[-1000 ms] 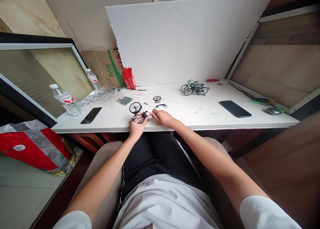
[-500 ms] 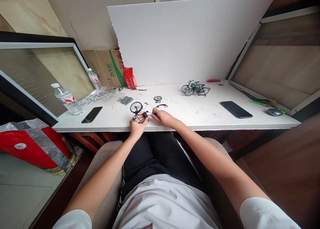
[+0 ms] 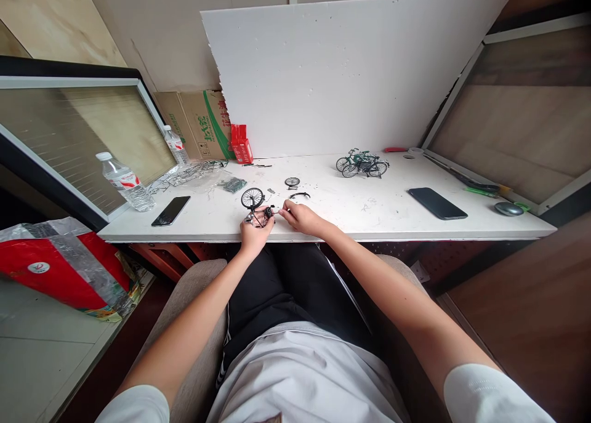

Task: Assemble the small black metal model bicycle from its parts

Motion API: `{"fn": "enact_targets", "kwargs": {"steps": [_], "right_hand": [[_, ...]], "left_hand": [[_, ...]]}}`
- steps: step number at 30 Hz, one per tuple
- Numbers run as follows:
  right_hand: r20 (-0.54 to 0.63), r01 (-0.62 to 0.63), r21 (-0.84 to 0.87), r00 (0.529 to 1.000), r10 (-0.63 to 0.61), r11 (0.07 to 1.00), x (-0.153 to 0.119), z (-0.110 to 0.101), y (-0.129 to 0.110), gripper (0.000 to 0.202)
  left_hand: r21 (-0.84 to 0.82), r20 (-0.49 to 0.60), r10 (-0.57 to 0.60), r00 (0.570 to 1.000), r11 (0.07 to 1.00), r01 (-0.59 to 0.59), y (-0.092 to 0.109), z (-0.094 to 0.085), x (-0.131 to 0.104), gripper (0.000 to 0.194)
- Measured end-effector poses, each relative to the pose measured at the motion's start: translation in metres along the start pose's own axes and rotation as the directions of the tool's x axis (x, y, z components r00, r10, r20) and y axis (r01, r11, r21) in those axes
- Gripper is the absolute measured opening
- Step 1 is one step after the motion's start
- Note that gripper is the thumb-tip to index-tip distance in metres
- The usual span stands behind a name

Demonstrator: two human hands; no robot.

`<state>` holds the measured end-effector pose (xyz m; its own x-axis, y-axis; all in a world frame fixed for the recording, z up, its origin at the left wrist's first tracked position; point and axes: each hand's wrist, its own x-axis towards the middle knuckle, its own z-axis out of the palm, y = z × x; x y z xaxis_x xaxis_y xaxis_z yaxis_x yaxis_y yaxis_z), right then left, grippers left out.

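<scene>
In the head view, we see the left hand (image 3: 253,229) at the front of the white table (image 3: 332,217), its fingers closed around a small unfinished model bicycle (image 3: 268,213), whose spoked wheel (image 3: 252,198) sticks out past them. Our right hand (image 3: 298,216) sits just beside it, fingers pinched on a thin rod (image 3: 277,212) that points at the bicycle. Beyond the hands we see a loose wheel (image 3: 292,181) and a curved black strip (image 3: 301,195); farther right stand model bicycles (image 3: 362,164).
</scene>
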<state>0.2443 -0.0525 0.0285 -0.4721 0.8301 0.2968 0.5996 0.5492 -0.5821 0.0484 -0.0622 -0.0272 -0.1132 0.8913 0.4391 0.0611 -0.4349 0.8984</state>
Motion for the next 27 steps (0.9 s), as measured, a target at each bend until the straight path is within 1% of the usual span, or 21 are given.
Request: {"fn": "enact_targets", "kwargs": {"steps": [4,8,14,23,27], "right_hand": [[0.008,-0.018,0.004,1.0,0.018,1.0,0.0,0.0,-0.001,0.024],[0.016,-0.041,-0.007,0.999,0.041,0.999,0.001,0.003,0.002,0.03],[-0.039,-0.002,-0.064,0.999,0.0,0.998,0.001,0.009,0.008,0.032],[-0.038,0.083,0.025,0.996,-0.082,0.996,-0.002,0.008,0.012,0.022],[-0.03,0.069,0.004,0.997,-0.068,0.998,-0.001,0.007,0.008,0.021]], "left_hand": [[0.001,0.004,-0.005,1.0,1.0,0.005,0.0,0.0,-0.001,0.041],[0.017,0.002,0.001,1.0,1.0,-0.001,0.001,-0.001,-0.001,0.041],[-0.012,0.024,0.002,1.0,1.0,-0.001,0.001,-0.001,0.0,0.04],[-0.052,0.03,-0.008,1.0,0.999,0.01,0.0,-0.002,0.001,0.044],[-0.059,0.032,-0.015,0.999,0.998,0.017,-0.002,-0.003,0.001,0.045]]}}
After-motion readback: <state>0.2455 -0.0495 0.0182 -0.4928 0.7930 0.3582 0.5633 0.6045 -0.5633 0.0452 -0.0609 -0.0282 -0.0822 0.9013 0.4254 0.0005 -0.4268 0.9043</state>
